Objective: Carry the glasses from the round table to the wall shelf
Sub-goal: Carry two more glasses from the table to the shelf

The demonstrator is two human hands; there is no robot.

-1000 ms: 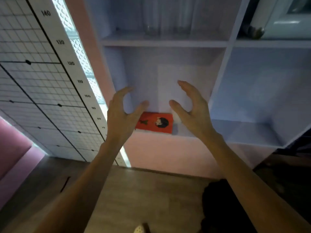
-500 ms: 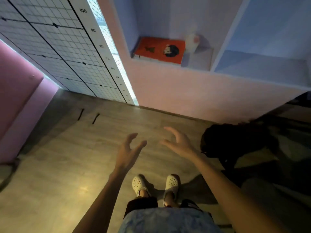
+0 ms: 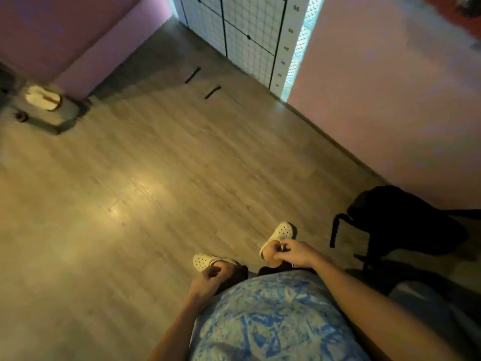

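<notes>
"Hands first: how were they?"

"Left hand [image 3: 209, 278] hung low beside the hip, fingers loosely curled around nothing. Right hand [image 3: 295, 252] hung a little farther forward, over the right foot, fingers also slack and bent, with nothing in its grasp."

"And the glasses, relative to those hands?"

"I could not tell. The view pointed down at the wooden floor [image 3: 130, 191], and the glasses lay somewhere outside it."

"Then take me across, left to right."

"At the far left, a blurred grey base [image 3: 65, 113] sat on the floor against a pink wall [image 3: 65, 27], with a pale round object [image 3: 43, 100] on top; it was too smeared to name. Further right, two short black marks [image 3: 203, 83] lay on the boards, well apart from the hands. Behind them stood a white grid panel [image 3: 247, 29], and just beside it a height ruler [image 3: 287, 48] printed with numbers, then a bright strip of patterned glass [image 3: 299, 53]."

"Nearer the person?"

"White perforated clogs: the left clog [image 3: 204, 260] just ahead of the left hand, the right clog [image 3: 282, 231] partly under the right hand. A blue patterned garment [image 3: 273, 321] filled the bottom edge between the forearms."

"On the right?"

"A plain pink panel [image 3: 390, 100] ran down to the floor, and a black bag [image 3: 403, 225] with a hanging strap sat near the right hand, apart from it."
</notes>
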